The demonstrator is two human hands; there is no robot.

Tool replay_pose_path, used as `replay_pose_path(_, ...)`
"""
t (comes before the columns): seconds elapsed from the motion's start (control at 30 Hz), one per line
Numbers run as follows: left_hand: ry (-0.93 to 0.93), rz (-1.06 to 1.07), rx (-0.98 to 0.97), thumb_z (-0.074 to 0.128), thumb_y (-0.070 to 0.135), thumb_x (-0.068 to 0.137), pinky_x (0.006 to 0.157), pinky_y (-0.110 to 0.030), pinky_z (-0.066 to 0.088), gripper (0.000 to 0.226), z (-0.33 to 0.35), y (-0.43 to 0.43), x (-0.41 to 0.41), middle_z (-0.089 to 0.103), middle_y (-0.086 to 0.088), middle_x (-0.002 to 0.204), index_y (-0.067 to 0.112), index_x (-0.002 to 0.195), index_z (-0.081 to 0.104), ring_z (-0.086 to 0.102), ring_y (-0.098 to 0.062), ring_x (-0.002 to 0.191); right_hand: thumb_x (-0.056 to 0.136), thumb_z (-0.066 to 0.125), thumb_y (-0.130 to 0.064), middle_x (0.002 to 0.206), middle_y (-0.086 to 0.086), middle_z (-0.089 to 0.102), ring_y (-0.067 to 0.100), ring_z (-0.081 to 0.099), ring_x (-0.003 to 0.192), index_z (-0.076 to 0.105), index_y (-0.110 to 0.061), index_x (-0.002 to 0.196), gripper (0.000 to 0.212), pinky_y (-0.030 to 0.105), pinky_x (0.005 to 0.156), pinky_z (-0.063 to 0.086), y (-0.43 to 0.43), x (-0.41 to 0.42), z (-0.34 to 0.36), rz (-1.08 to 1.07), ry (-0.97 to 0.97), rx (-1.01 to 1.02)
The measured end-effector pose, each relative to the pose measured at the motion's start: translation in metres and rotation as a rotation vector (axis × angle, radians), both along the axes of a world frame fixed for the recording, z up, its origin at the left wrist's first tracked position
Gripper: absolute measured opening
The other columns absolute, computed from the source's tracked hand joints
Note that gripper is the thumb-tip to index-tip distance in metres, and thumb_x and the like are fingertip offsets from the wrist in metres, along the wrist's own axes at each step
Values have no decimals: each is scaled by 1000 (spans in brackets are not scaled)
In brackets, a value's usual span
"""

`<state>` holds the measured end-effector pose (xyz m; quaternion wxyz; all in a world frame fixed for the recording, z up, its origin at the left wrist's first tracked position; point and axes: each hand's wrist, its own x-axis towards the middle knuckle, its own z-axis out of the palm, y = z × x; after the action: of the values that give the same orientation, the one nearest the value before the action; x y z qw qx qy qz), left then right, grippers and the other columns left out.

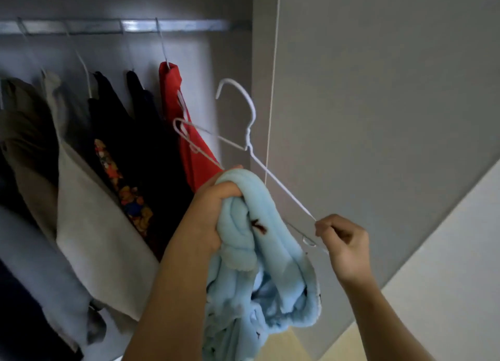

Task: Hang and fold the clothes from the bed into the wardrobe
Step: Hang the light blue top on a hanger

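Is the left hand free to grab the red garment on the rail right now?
Probably not: the left hand grips the bunched blue garment, so it is full, though the red garment hangs just behind it.

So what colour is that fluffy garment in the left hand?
The fluffy garment is light blue with small dark marks, clearest in the head view.

- The rail (176, 24) spans the wardrobe top; the hung garments (108, 149) hang beneath it, at left.
- The loose hanger (247, 138) is right of them, before the wardrobe panel (378, 89).
- The fleece garment (251, 238) lies below the hanger, between the left hand (213, 211) and the right hand (343, 244).
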<state>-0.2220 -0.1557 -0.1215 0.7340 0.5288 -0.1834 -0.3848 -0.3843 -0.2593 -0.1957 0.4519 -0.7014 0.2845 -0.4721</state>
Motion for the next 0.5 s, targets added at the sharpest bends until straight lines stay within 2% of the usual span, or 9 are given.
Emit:
replay_pose_path(0.07, -4, 47, -51, 43, -2, 89, 82, -27, 49, 27, -4, -1, -31, 70, 1, 72, 13, 83, 64, 66, -9, 72, 74, 53, -17, 48, 0, 38, 4, 32, 48, 45, 5, 50, 33, 18, 48, 26, 3, -37, -6, 1, 48, -28)
replay_pose_path(0.1, -11, 43, -54, 41, -3, 90, 83, -25, 49, 28, -5, 0, -48, 69, -1, 73, 13, 81, 63, 66, -8, 71, 76, 54, -20, 49, 3, 35, 5, 30, 48, 42, 7, 50, 39, 19, 48, 25, 5, -54, -10, -5, 58, -29)
replay_pose_path(0.2, 32, 24, -61, 34, -4, 94, 76, -21, 46, 32, -8, 13, -88, 63, -6, 69, 8, 76, 58, 62, 0, 58, 81, 59, -27, 51, 6, 29, 7, 26, 48, 35, 11, 52, 53, 18, 46, 23, 20, -94, -21, -41, 68, 28)
replay_pose_path(0.3, 110, 68, -93, 38, 6, 94, 68, -24, 52, 30, -10, 23, -110, 69, -1, 63, 11, 77, 62, 65, -8, 63, 88, 62, -22, 52, 10, 27, 10, 25, 49, 32, 11, 53, 57, 21, 47, 22, 24, -127, -34, -74, 102, 111)
replay_pose_path(0.37, 152, 118, -63, 41, 12, 93, 62, -27, 51, 28, -12, 27, -119, 68, -1, 57, 10, 75, 63, 67, -12, 57, 89, 60, -19, 51, 8, 30, 10, 26, 48, 33, 9, 52, 53, 18, 45, 24, 23, -144, -39, -115, 103, 177)
replay_pose_path(0.43, 135, 119, -33, 42, 17, 93, 55, -23, 51, 34, -11, 25, -130, 68, -2, 56, 10, 69, 66, 67, -11, 53, 90, 59, -19, 47, 1, 35, 8, 29, 46, 37, 2, 50, 51, 17, 46, 28, 23, -155, -42, -133, 109, 222)
replay_pose_path(0.5, 88, 72, 22, 41, 21, 94, 51, -21, 52, 43, -10, 20, -139, 69, -4, 58, 10, 63, 69, 68, -12, 55, 90, 58, -24, 43, -8, 38, 6, 33, 44, 42, -11, 47, 48, 23, 51, 33, 25, -160, -42, -102, 155, 258)
